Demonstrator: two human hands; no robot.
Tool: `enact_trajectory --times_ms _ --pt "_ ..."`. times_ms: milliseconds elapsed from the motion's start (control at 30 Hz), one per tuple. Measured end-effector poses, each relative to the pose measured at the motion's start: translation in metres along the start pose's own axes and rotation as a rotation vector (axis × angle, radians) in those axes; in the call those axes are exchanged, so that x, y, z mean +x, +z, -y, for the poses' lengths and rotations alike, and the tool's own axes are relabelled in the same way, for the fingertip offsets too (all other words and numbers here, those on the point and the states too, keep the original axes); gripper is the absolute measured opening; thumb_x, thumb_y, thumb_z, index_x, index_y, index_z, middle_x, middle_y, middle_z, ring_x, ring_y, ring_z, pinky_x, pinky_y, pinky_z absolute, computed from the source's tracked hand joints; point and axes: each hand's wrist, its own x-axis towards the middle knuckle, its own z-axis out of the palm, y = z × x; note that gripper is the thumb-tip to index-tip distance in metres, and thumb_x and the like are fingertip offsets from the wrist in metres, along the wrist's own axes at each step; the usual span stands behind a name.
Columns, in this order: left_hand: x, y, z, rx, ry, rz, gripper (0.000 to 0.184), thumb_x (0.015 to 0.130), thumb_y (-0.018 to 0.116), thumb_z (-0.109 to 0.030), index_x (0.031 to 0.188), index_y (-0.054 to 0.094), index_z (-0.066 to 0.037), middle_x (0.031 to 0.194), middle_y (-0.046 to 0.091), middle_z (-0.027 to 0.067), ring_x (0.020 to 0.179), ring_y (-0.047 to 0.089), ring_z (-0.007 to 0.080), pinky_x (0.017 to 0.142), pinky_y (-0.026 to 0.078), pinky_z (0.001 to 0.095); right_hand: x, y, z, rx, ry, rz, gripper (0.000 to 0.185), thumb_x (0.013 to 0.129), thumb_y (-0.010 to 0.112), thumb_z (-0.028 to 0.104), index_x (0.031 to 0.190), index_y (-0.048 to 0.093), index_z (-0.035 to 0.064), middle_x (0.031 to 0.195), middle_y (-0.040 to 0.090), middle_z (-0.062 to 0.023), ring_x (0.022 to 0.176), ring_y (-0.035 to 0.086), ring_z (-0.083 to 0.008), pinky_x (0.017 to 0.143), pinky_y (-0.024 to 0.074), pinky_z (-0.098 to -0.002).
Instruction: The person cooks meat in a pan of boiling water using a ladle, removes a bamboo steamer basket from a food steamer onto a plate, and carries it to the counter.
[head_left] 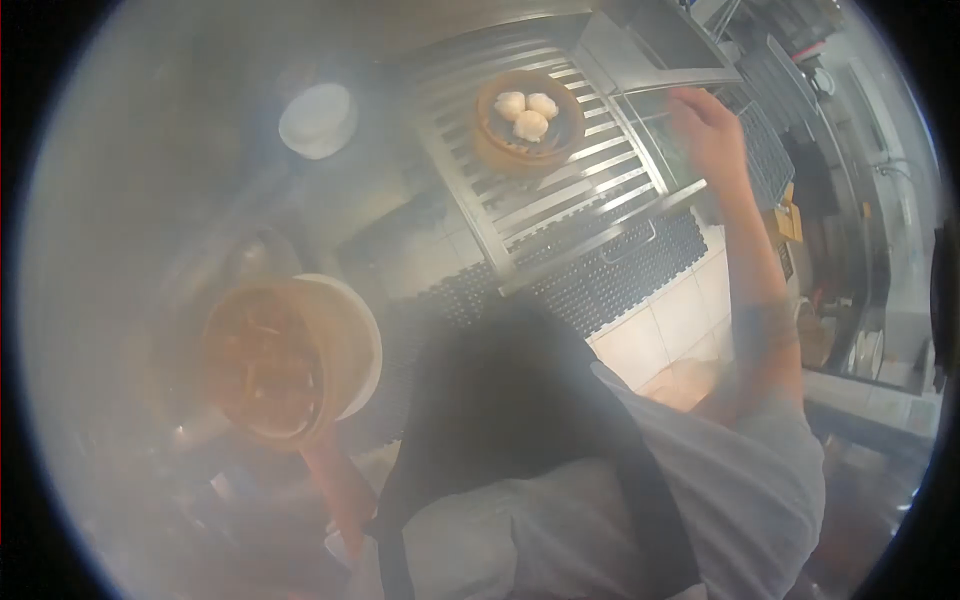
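Note:
Through steam on the left, my left hand (325,452) meets the lower rim of a round bamboo steamer basket (265,365) and holds it. Its fingers are mostly hidden by the basket. Slats show faintly across the round piece, and a white round rim (362,345) shows behind its right side. My right hand (706,128) is raised at the right of the metal slatted rack (610,165), fingers curled in; whatever they may hold is hidden. On the rack, apart from both hands, sits another bamboo steamer (485,140) with three pale dumplings (530,124) inside.
A white bowl-like container (318,120) stands at the upper left, blurred by steam. A metal bar (610,238) runs along the rack's front. Below lie a black perforated mat (610,275) and floor tiles (660,320). Wire racks (765,150) and metal counters are at the right.

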Motion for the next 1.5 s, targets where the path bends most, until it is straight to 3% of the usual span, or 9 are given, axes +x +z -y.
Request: enact_trajectory --times_ms 233,767,833,867,900,1000,1133,1267,1500 --pt "0.029 -0.002 -0.009 0.005 -0.071 0.066 0.054 0.103 0.044 -0.045 0.142 0.048 -0.007 0.133 0.057 0.0124 0.118 0.059 0.0290 0.100 0.051 0.0451 -0.153 -0.009 0.001 -0.057 0.818 0.231 0.052 0.100 0.054 0.048 0.086 0.069 0.0008 0.065 0.056 -0.0027 0.063 0.055 -0.0108 0.053 0.0469 -0.0318" --pt "-0.100 0.002 0.040 -0.174 0.188 -0.190 0.047 0.105 0.047 -0.038 0.138 0.052 -0.005 0.126 0.063 0.0123 0.111 0.063 0.0254 0.096 0.054 0.0407 0.007 0.183 -0.069 1.309 0.459 0.675 0.022 0.103 0.049 0.022 0.112 0.056 0.0037 0.086 0.056 -0.0050 0.075 0.056 -0.0209 0.068 0.0497 -0.0385" --pt "-0.138 0.008 0.055 -0.236 0.255 -0.308 0.046 0.105 0.047 -0.037 0.137 0.052 -0.005 0.126 0.063 0.0123 0.110 0.064 0.0249 0.096 0.054 0.0402 0.057 0.214 -0.068 0.637 0.126 0.766 0.024 0.104 0.041 0.022 0.115 0.054 0.0048 0.096 0.059 -0.0057 0.090 0.058 -0.0238 0.080 0.0496 -0.0437" --pt "-0.160 0.007 0.063 -0.260 0.305 -0.367 0.045 0.105 0.047 -0.036 0.137 0.053 -0.005 0.125 0.064 0.0123 0.109 0.064 0.0247 0.095 0.054 0.0399 0.071 0.233 -0.051 1.262 0.589 0.564 0.021 0.104 0.041 0.020 0.108 0.055 0.0043 0.098 0.061 -0.0075 0.090 0.059 -0.0254 0.083 0.0498 -0.0435" --pt "-0.179 0.001 0.069 -0.181 0.321 -0.434 0.040 0.104 0.049 -0.031 0.131 0.057 -0.003 0.119 0.065 0.0110 0.104 0.065 0.0217 0.090 0.055 0.0376 0.122 0.270 -0.093 0.666 0.105 0.647 0.024 0.105 0.042 0.022 0.112 0.053 0.0022 0.104 0.058 -0.0112 0.095 0.057 -0.0258 0.089 0.0490 -0.0434" --pt "-0.253 -0.011 0.094 -0.063 0.434 -0.607 0.034 0.105 0.054 -0.030 0.115 0.066 0.000 0.104 0.069 0.0068 0.091 0.065 0.0148 0.081 0.055 0.0326 0.151 0.334 -0.126 1.064 0.157 0.738 0.036 0.106 0.044 0.034 0.116 0.054 0.0006 0.100 0.059 -0.0079 0.092 0.058 -0.0222 0.089 0.0509 -0.0400" --pt "-0.384 -0.049 0.107 -0.494 0.508 -0.758 0.051 0.106 0.046 -0.046 0.112 0.067 0.000 0.105 0.069 0.0058 0.087 0.064 0.0130 0.078 0.054 0.0317 -0.075 0.281 -0.022 1.009 0.230 1.269 0.034 0.103 0.053 0.037 0.107 0.062 0.0051 0.097 0.065 -0.0053 0.084 0.061 -0.0171 0.072 0.0534 -0.0371" --pt "-0.424 -0.032 0.122 0.260 0.672 -1.000 0.054 0.108 0.038 -0.045 0.114 0.065 0.001 0.104 0.069 0.0068 0.087 0.065 0.0141 0.083 0.054 0.0317 -0.282 0.217 0.096 0.425 0.308 1.848 0.041 0.100 0.058 0.046 0.111 0.064 0.0070 0.097 0.068 -0.0092 0.081 0.067 -0.0241 0.071 0.0573 -0.0388" --pt "-0.622 -0.144 0.135 -0.515 0.748 -1.101 0.054 0.110 0.035 -0.040 0.117 0.063 0.006 0.104 0.069 0.0116 0.090 0.066 0.0178 0.086 0.052 0.0350 -0.622 0.053 0.207 0.448 0.119 2.849 0.085 0.098 0.035 0.070 0.155 0.028 0.0071 0.156 0.038 -0.0146 0.140 0.042 -0.0332 0.113 0.0385 -0.0516"
